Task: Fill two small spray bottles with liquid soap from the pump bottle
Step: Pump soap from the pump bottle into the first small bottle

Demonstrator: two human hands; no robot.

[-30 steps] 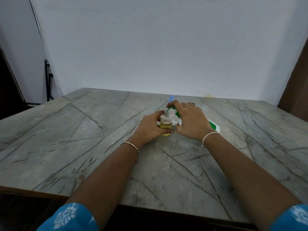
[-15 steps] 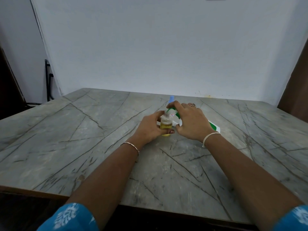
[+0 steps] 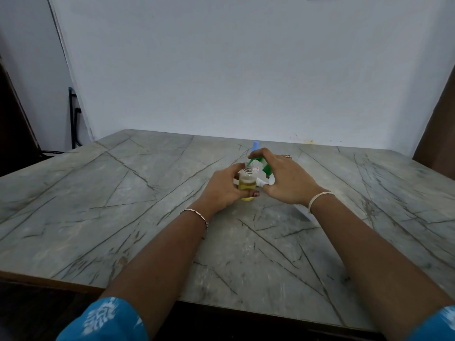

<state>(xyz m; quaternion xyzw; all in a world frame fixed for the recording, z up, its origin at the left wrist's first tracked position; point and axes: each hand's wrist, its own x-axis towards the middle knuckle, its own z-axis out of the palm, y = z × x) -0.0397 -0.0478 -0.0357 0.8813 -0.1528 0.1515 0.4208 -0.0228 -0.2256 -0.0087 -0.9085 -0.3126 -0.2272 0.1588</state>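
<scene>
Yellow soap partly fills one small bottle gripped by the left hand, while the right hand holds one green pump bottle tilted over its mouth.

The left sleeve and right sleeve are blue with a white leaf-like print. A thin metal chain bracelet circles the left wrist and a plain white band the right. The right hand wears a ring. The left hand has dark polish on its thumbnail.
</scene>
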